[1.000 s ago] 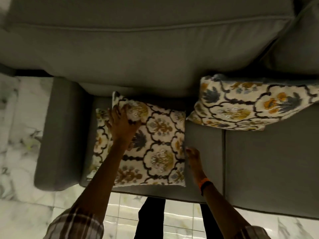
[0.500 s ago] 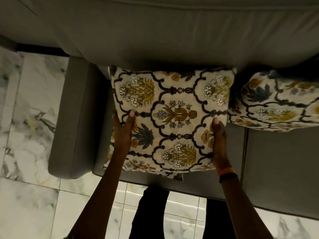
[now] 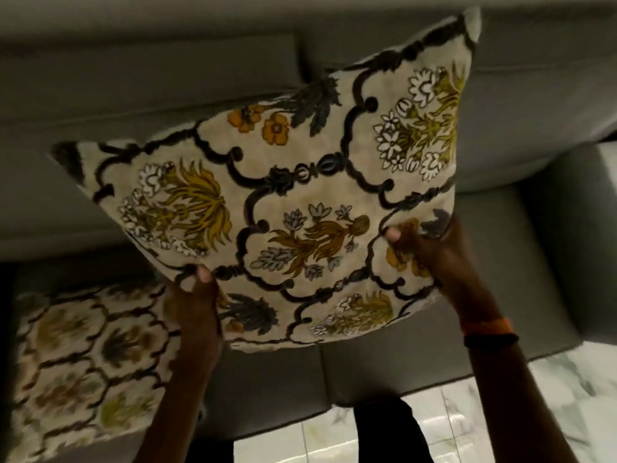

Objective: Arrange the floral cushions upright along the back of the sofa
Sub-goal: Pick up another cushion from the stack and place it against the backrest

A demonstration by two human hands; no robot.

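Note:
A cream floral cushion (image 3: 293,195) with dark scrollwork and yellow flowers hangs tilted in the air in front of the grey sofa's back (image 3: 150,71). My left hand (image 3: 195,305) grips its lower left edge. My right hand (image 3: 440,259), with an orange and black wristband, grips its lower right edge. A second floral cushion (image 3: 83,362) lies flat on the sofa seat at the lower left, blurred and partly hidden by my left arm.
The grey seat (image 3: 367,372) runs under the raised cushion. A grey armrest (image 3: 574,235) stands at the right. White marble floor tiles (image 3: 567,402) show at the bottom right, and my dark trouser legs (image 3: 387,432) are near the seat's front edge.
Both hands have lifted the cushion off the seat and tilted it, right corner higher. The view has swung right: another cushion now lies at the lower left and an armrest shows at the right.

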